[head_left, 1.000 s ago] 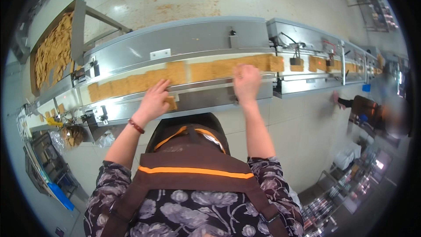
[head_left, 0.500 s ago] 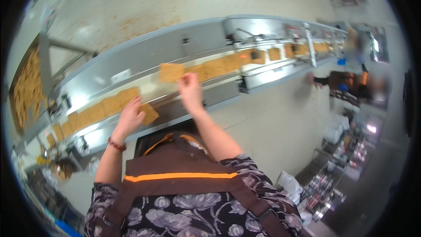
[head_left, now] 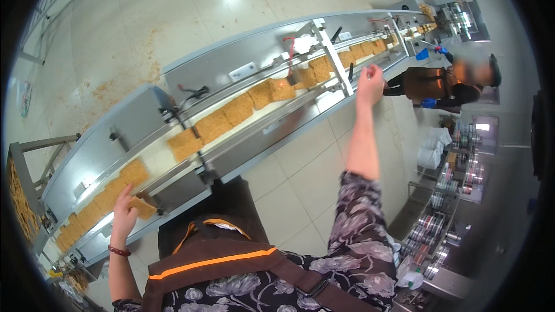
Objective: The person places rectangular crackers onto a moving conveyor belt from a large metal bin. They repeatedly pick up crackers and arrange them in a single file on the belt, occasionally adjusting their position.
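My left hand [head_left: 124, 214] is at the lower left of the conveyor [head_left: 139, 110], fingers apart, touching the row of flat, golden square pieces [head_left: 104, 196]. A single piece [head_left: 144, 209] lies askew beside it, over the near rail. My right hand [head_left: 370, 85] is raised at the conveyor's near edge, right of a metal cross-frame [head_left: 334, 58], with fingers curled; what they hold, if anything, I cannot make out. More pieces [head_left: 217, 124] line the belt between my hands, passing under brackets and a small dark fitting with red cables.
A co-worker [head_left: 422, 84] in dark apron and blue gloves stands at the near side farther right. A metal-framed bin of golden pieces [head_left: 23, 196] is at the far left. Shelving with stacked round items [head_left: 433, 225] and white bags [head_left: 430, 144] stand at the right.
My right hand has left the pieces on the belt and moved right and up. My left hand sits lower in view, still by the askew piece. The view has swung toward the right.
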`<action>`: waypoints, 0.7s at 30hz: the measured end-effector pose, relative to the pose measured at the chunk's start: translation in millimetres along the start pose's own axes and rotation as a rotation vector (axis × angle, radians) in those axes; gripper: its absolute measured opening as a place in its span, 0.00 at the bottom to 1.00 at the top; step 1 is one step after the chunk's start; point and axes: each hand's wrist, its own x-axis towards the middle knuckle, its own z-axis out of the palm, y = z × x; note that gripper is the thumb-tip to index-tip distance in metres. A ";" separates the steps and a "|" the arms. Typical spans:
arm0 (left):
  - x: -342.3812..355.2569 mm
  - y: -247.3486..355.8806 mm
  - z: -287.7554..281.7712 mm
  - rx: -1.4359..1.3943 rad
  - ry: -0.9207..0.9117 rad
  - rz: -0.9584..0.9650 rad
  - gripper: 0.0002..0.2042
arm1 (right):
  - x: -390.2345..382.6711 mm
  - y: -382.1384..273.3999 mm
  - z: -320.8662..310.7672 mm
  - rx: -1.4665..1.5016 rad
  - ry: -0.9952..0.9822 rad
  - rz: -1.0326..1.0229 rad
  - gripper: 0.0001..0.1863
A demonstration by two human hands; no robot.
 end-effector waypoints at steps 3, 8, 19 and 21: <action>22.9 38.5 26.8 0.001 -0.007 -0.091 0.15 | 109.1 83.8 52.9 0.123 -0.626 -0.036 0.22; 25.9 56.8 56.5 0.039 0.151 -0.146 0.15 | 118.8 87.4 122.5 0.107 -1.058 -0.254 0.31; 44.9 96.1 87.4 0.252 0.161 -0.181 0.12 | 132.1 143.5 190.9 0.148 -0.800 -0.436 0.34; 60.7 96.5 82.3 0.160 0.210 -0.113 0.12 | 151.3 201.6 181.9 0.217 -0.807 -0.183 0.36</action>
